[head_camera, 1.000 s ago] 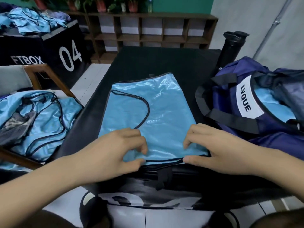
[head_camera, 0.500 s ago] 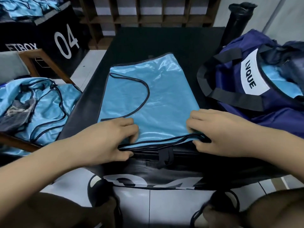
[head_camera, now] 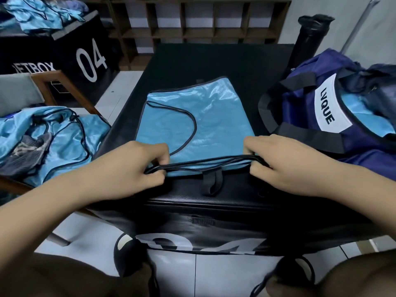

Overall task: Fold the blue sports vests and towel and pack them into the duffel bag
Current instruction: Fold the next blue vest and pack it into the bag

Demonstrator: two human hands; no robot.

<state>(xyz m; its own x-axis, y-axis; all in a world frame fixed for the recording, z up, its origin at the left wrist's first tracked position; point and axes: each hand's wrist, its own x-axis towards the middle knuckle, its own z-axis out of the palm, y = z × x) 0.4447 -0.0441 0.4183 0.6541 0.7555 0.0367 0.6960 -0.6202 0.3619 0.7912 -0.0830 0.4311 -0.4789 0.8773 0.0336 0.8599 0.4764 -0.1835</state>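
Your left hand [head_camera: 128, 168] and right hand [head_camera: 285, 166] each pinch the near edge of the blue sports vest [head_camera: 203, 125], one at either end of it. On both, the fingers curl over the top and the thumb closes in from below. They clamp the bunched black trim cords [head_camera: 203, 162], which run taut between them. The rest of the vest lies flat on the black padded box [head_camera: 214, 61]. It stretches away from your hands toward 12 o'clock, and a black-edged armhole curves across its left half. At 6 o'clock from the vest, just below the near hem, a black strap loop [head_camera: 211, 181] sits on the box between your hands.

The navy duffel bag [head_camera: 304, 86] stands on the same box at 2 o'clock from the vest, close beside your right hand. Its mouth is open, with a white LVQUE label [head_camera: 327, 108] at the rim and light blue fabric [head_camera: 364, 118] lying inside. At 9 o'clock, beside your left forearm, a loose pile of blue vests [head_camera: 60, 136] lies on a wooden chair [head_camera: 64, 88], with a grey cloth [head_camera: 30, 151] bunched in it. Farther back at 10 o'clock, a second black box marked 04 [head_camera: 90, 61] carries more blue vests [head_camera: 42, 16] on top.
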